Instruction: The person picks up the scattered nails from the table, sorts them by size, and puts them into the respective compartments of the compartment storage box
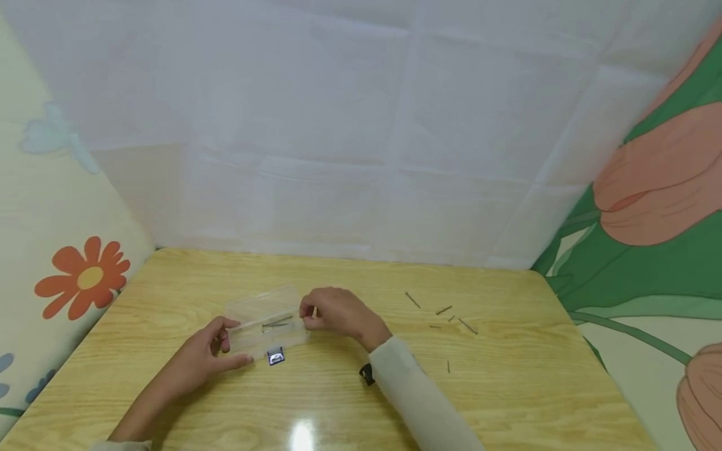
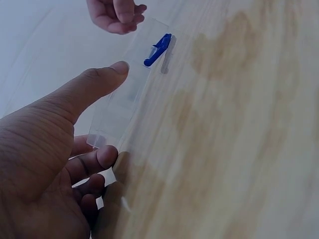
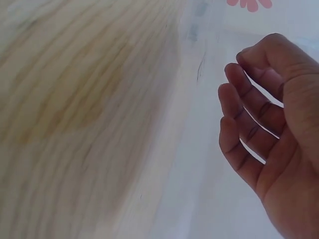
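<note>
A clear plastic box (image 1: 248,338) with its lid (image 1: 262,304) raised lies on the table, left of centre. A blue latch (image 2: 158,51) stands out at its front edge. My left hand (image 1: 205,351) holds the box's left end, thumb along the front and the other fingers curled at the end. Inside the box lie a few thin metal nails (image 1: 276,324). At the right end of the box is my right hand (image 1: 338,313). Its thumb and index fingertips come close together and the other fingers are loosely bent; nothing shows between them.
Several loose nails (image 1: 468,326) of different lengths are scattered on the wooden table (image 1: 536,376), right of my right hand. A white sheet (image 1: 338,156) hangs behind the table's far edge. Flower-patterned cloths (image 1: 648,326) stand at both sides.
</note>
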Motion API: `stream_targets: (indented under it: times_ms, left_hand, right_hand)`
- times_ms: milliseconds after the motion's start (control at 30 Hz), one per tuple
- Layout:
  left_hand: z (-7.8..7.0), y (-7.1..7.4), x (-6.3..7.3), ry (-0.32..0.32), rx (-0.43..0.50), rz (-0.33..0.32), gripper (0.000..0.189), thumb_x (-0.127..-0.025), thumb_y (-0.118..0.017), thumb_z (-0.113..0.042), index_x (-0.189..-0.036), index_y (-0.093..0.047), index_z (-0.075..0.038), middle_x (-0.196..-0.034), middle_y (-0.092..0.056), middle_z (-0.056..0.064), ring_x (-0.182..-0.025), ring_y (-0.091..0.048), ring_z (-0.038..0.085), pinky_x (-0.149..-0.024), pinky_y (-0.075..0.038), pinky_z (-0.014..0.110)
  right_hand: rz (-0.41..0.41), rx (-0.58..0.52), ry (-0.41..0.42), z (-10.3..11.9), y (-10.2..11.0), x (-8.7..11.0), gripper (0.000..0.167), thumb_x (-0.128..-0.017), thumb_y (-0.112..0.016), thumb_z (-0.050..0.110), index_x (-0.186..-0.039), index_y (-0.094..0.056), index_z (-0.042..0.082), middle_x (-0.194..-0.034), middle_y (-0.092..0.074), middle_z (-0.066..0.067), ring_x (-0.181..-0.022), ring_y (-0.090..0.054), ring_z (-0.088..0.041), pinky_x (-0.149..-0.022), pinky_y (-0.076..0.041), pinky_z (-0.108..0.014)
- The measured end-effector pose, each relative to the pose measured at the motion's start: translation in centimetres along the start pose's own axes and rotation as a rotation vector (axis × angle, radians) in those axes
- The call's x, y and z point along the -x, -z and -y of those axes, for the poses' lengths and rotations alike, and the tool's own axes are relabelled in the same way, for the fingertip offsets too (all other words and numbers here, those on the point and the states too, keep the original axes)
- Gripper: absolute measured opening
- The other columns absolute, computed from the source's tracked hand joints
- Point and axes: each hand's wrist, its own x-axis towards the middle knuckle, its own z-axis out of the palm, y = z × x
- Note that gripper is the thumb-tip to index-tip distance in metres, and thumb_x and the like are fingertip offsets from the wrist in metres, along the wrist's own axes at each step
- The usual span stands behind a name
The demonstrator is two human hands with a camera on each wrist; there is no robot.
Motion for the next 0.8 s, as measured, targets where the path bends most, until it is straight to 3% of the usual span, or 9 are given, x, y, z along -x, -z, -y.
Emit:
stream_targets:
  times_ms: [167, 433, 800]
  left_hand:
    - [0.1, 0.0, 0.0, -0.003, -0.013, 0.004, 0.064, -0.082, -0.090, -0.034, -0.124, -0.055, -0.001, -0.088, -0.048, 0.004, -0.076, -0.046, 0.014, -0.065, -0.039, 0.028]
    - [0.3, 0.0, 0.1, 0.000, -0.019, 0.007, 0.064, -0.083, -0.089, -0.036, -0.125, -0.055, -0.002, -0.089, -0.048, 0.004, -0.076, -0.046, 0.014, -0.065, -0.038, 0.028]
    - [0.5, 0.0, 0.0, -0.013, -0.014, 0.004, 0.063, -0.082, -0.089, -0.037, -0.123, -0.056, -0.003, -0.088, -0.049, 0.004, -0.076, -0.047, 0.015, -0.065, -0.040, 0.027]
  right_hand:
    - [-0.013, 0.015, -0.036, -0.3, 0.1, 1.2, 0.013, -0.101, -0.064, 0.013, -0.108, -0.075, 0.015, -0.105, -0.068, 0.010, -0.081, -0.056, -0.001, -0.074, -0.046, -0.019]
    - [-0.019, 0.035, -0.043, -0.7, 0.5, 3.6, 0.011, -0.100, -0.065, 0.012, -0.102, -0.074, 0.018, -0.100, -0.067, 0.011, -0.081, -0.056, 0.000, -0.073, -0.045, -0.018]
    - [-0.019, 0.047, -0.136, -1.6, 1.3, 9.0, 0.012, -0.103, -0.065, 0.017, -0.108, -0.075, 0.016, -0.102, -0.069, 0.009, -0.088, -0.061, -0.003, -0.076, -0.050, -0.023]
